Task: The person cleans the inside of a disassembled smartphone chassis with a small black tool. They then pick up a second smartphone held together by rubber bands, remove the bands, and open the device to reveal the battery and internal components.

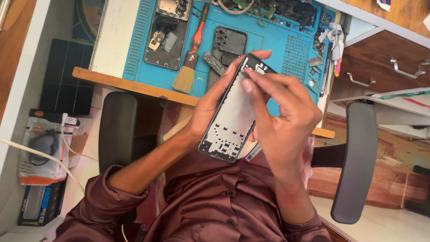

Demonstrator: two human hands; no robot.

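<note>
Grey phone frame [233, 114], clenched in the left hand [210, 107] past the tabletop [134, 85] edge, could slip under the right hand [280, 116] fingertips' pinching grip.

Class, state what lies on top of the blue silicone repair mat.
On the blue silicone repair mat: a red-handled brush, an opened dark phone and a dark back cover. The hand-held phone frame hides the mat's near edge.

bright even daylight, soft shadows, sharp focus, slight wide-angle stretch at edges.
</note>
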